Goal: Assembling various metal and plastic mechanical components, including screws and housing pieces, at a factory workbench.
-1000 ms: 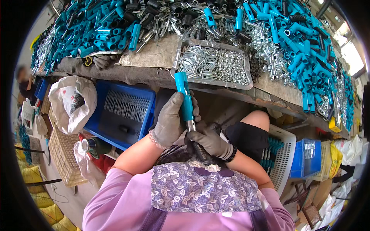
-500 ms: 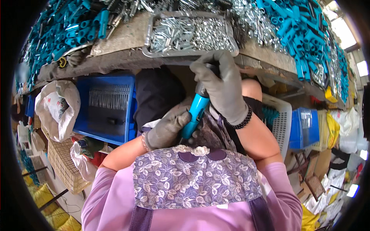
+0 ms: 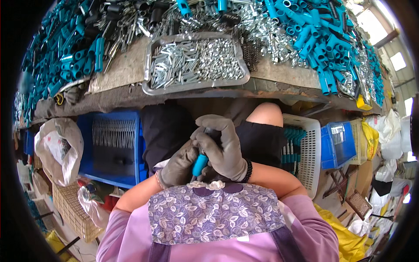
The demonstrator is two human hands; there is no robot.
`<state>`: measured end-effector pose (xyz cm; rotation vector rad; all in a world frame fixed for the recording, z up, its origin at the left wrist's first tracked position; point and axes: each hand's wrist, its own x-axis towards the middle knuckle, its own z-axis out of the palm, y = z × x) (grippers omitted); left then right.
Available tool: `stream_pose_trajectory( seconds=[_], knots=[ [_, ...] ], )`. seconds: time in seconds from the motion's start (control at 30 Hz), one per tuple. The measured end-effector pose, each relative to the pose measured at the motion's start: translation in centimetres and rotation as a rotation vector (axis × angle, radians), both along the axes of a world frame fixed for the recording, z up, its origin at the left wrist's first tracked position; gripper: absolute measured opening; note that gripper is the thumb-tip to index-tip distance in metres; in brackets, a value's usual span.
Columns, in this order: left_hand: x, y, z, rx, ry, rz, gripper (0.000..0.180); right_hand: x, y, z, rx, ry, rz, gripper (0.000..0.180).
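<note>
Both my hands wear grey gloves and meet over my lap, close to my chest. My left hand [image 3: 179,165] grips the lower part of a teal-handled tool [image 3: 200,164], held nearly upright. My right hand [image 3: 221,147] is closed over the tool's top end, hiding the metal part. A metal tray [image 3: 150,70] full of small silver screws and pins lies on the bench edge just beyond my hands.
Teal plastic handles [image 3: 318,39] and metal shafts [image 3: 126,19] are heaped across the bench. Below it stand a blue crate [image 3: 131,170] with metal rods on the left, a white basket [image 3: 310,153] holding finished tools on the right, another blue crate [image 3: 338,146], and a white sack [image 3: 56,150].
The tool has come down from in front of the bench edge to my lap. My right hand has shifted from below the handle to over its top end.
</note>
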<state>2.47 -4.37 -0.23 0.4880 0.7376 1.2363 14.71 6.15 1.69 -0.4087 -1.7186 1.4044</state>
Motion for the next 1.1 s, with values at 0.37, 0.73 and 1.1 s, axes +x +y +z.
stream_pose_trajectory(
  seconds=[0.37,0.73,1.1],
  knots=[
    [-4.0,4.4,3.1,0.195,0.313,-0.003,0.075,1.0,8.7,5.4,0.887,-0.286,-0.041,0.047],
    [-3.6,3.6,0.5,0.103,0.499,0.148,0.073,-5.1,23.8,8.2,0.93,-0.874,-0.645,0.016],
    [-3.6,3.4,0.8,0.072,0.501,0.118,0.075,2.8,27.0,5.1,0.457,-0.576,-0.651,0.023]
  ],
)
